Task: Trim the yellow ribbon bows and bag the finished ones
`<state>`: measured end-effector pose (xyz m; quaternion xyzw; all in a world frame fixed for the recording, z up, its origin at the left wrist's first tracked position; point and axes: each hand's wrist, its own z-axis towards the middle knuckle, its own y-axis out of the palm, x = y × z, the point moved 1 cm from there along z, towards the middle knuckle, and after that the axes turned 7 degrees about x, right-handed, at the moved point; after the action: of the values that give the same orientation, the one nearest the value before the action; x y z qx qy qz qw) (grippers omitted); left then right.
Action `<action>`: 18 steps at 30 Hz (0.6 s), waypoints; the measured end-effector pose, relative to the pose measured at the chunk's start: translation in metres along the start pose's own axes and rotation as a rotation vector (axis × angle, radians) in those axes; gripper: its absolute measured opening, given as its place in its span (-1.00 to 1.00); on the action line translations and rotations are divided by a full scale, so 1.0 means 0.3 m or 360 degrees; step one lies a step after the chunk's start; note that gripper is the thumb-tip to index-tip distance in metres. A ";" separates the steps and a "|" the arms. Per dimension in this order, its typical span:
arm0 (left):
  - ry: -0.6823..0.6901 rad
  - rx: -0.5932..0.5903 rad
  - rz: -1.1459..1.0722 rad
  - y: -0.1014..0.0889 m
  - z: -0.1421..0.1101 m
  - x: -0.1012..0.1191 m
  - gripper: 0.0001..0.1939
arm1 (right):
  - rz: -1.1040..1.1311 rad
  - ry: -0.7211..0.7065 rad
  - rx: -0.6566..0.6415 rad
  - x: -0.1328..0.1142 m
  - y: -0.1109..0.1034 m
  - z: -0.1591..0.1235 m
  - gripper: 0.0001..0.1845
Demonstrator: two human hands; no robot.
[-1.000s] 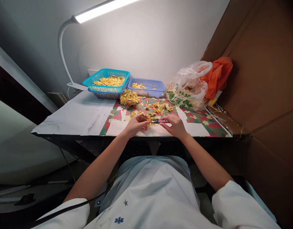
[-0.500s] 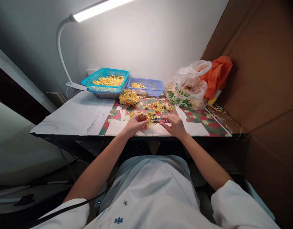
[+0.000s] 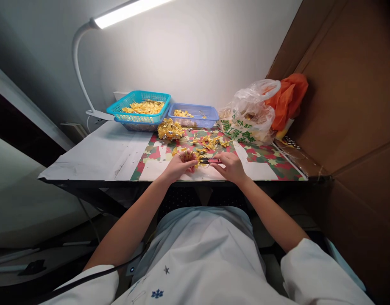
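My left hand is closed around a bunch of yellow artificial flowers with thin gold wire stems, its thumb pressed to the fingers. In my right hand is a small tool with dark jaws and a pink handle, pinched between thumb and fingers. The dark tip reaches left to the flowers beside my left thumb; whether it grips a wire is too small to tell. Just behind my hands lie loose yellow flowers with silvery beads. A rounded cluster of yellow flowers sits farther back.
A turquoise basket of yellow pieces stands at the back left, stacked on another. Beside it is a lilac basket with fewer pieces. A plastic bag and orange cloth stand right, against cardboard. A lamp rises left.
The tool's dark jaws, spread apart earlier, now look closed together at the flowers. My right hand has shifted very slightly left; the left hand stays nearly in place. The view has drifted a little.
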<state>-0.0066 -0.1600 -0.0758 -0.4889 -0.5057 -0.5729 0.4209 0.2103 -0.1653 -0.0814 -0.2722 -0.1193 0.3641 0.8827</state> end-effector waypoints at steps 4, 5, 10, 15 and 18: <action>-0.0002 0.0003 -0.0005 -0.002 0.001 -0.003 -0.57 | -0.0038 -0.0009 -0.0022 0.003 -0.001 -0.004 -0.64; 0.0002 0.0007 -0.0013 -0.003 0.002 -0.004 -0.57 | -0.0040 -0.0006 -0.0024 0.004 -0.001 -0.006 -0.65; 0.0021 0.0010 -0.0055 -0.006 0.009 -0.013 -0.57 | -0.0018 0.0020 -0.0052 0.008 -0.001 -0.017 -0.67; 0.0026 0.0015 -0.0040 -0.005 0.008 -0.013 -0.59 | -0.0026 0.0075 -0.0138 0.006 -0.001 -0.013 -0.63; 0.0021 0.0022 -0.0036 -0.004 0.006 -0.010 -0.59 | -0.0018 0.0084 -0.0159 0.003 -0.001 -0.008 -0.62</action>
<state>-0.0071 -0.1581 -0.0790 -0.4764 -0.5125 -0.5773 0.4209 0.2122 -0.1657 -0.0831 -0.3247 -0.1156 0.3455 0.8728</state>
